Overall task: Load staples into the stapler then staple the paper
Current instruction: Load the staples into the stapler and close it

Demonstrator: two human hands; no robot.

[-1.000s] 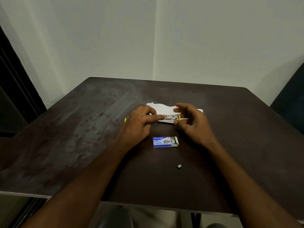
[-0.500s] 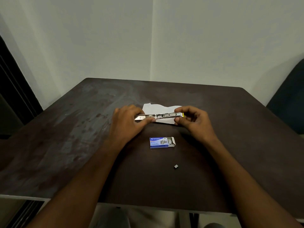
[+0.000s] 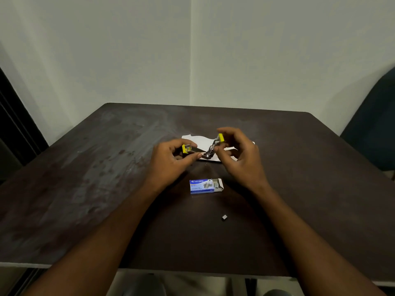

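Yellow-tipped stapler [image 3: 204, 149] hinging open: left hand [image 3: 171, 165] pinching base, right hand [image 3: 237, 159] pinching lid. Loading step, I think; staple box [image 3: 205, 186] lying just nearside of both grips, strip needed next.

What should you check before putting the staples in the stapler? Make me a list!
1. Stapler opened up: ok, its two yellow-tipped halves are spread apart.
2. Held in both hands: ok, left hand grips one half, right hand the other.
3. Staple box within reach: ok, it lies open on the table near the hands.
4. Staples left in the box: ok, some show at its open end.
5. Staple channel empty: cannot tell.
6. Paper ready: ok, it lies under the stapler.
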